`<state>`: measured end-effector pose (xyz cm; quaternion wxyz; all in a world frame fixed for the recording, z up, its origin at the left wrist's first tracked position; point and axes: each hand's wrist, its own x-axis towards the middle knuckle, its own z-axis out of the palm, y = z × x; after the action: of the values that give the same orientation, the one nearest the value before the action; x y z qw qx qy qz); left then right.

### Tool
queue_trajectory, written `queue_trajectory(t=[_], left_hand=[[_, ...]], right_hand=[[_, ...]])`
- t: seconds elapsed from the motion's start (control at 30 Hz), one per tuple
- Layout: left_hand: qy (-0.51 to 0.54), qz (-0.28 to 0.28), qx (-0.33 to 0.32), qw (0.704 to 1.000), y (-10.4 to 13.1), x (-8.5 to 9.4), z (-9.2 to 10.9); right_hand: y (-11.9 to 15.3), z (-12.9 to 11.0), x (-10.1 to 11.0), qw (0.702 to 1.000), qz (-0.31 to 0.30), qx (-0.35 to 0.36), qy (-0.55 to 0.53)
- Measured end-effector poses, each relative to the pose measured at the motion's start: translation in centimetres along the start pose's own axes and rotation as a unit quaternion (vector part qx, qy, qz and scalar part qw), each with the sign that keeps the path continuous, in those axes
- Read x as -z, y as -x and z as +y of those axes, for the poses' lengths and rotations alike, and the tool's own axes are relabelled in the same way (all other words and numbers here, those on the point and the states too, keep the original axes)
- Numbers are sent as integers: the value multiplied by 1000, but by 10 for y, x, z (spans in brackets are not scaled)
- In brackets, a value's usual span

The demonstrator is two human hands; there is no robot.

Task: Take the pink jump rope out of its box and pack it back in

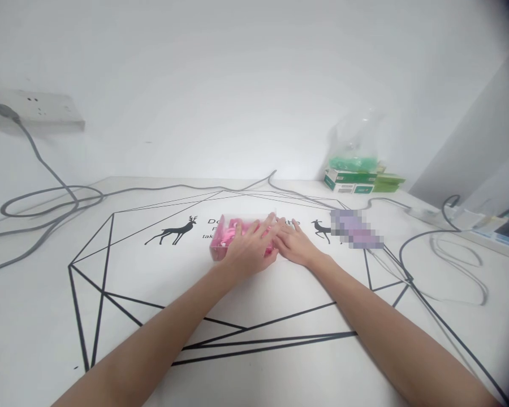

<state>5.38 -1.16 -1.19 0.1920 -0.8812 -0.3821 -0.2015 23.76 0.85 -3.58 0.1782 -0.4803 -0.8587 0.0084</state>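
The pink clear-walled box (219, 247) sits mid-table on the white deer-print tabletop (186, 294). The left hand (250, 246) lies over it, fingers spread across its top; whether they grip is unclear. The right hand (294, 243) meets its right end, fingers loosely bent, their grip hidden too.

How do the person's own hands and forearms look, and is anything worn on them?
The left hand and right hand are bare, without gloves. No sleeve, watch or bracelet shows on either forearm. The fingers are too blurred to rule out a ring.
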Motion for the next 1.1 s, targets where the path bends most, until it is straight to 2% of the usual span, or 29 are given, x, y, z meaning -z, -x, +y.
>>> queue_trajectory(t=[0.23, 0.5, 0.77, 0.93, 1.1], left_hand=[[23, -25, 8, 999, 0, -3, -1], [14, -35, -19, 999, -1, -3, -2], [17, -14, -20, 1000, 1, -5, -3], [5, -13, -21, 1000, 2, -7, -3], [5, -16, -19, 1000, 1, -6, -4]], right_hand=[[0, 3, -5, 997, -29, 25, 61], [0, 6, -7, 997, -72, 15, 19], [0, 9, -6, 997, -42, -67, -2], [-2, 13, -5, 985, 32, -168, 1], [-1, 13, -6, 986, 87, -139, -3]])
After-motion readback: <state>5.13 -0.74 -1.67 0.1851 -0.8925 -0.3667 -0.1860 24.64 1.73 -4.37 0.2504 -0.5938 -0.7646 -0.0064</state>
